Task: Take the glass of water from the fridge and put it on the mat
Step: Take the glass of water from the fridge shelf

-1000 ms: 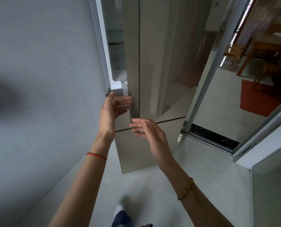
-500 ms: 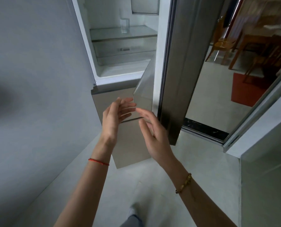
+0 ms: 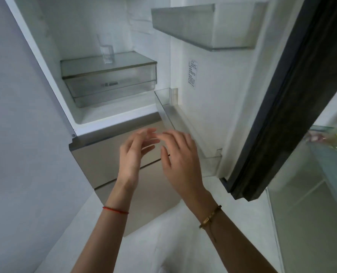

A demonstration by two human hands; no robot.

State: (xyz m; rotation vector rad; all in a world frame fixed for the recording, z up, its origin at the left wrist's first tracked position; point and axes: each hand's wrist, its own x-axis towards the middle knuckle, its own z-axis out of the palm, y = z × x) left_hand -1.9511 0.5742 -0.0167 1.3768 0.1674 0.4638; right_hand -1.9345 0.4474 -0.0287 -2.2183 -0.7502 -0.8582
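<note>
Reaching stage, as I read it: fridge (image 3: 45,62) stands open w/ door (image 3: 209,107) swung right, and the glass (image 3: 107,54) is not yet touched. Both hands are low in front of the drawer fronts (image 3: 102,154), below the fresh-food cavity. Left hand (image 3: 133,154) has its fingers (image 3: 150,134) released, loosely spread, holding nothing; right hand (image 3: 180,156) likewise loose and empty, its fingers (image 3: 171,135) just beside the left ones, tips near or brushing, can't tell which.

Glass sits up and left of the fingers, well apart from them, upright on the clear shelf (image 3: 124,60) that tops a see-through crisper (image 3: 112,83), toward the back wall. Plain straight-sided tumbler, thin clear walls, water filling roughly the lower part; rim faint against the white liner.

Next move prob. calls for one hand going up and in over the cavity's front lip, wrapping the tumbler round its sides below the rim, then lifting straight before pulling out. Smooth glass on smooth shelf, poss. damp from cold, so a firm wrap and level carry seem wise. Door bins (image 3: 207,30) right of the fingers are clear hard plastic, empty as far as shown. Mat not in view.
</note>
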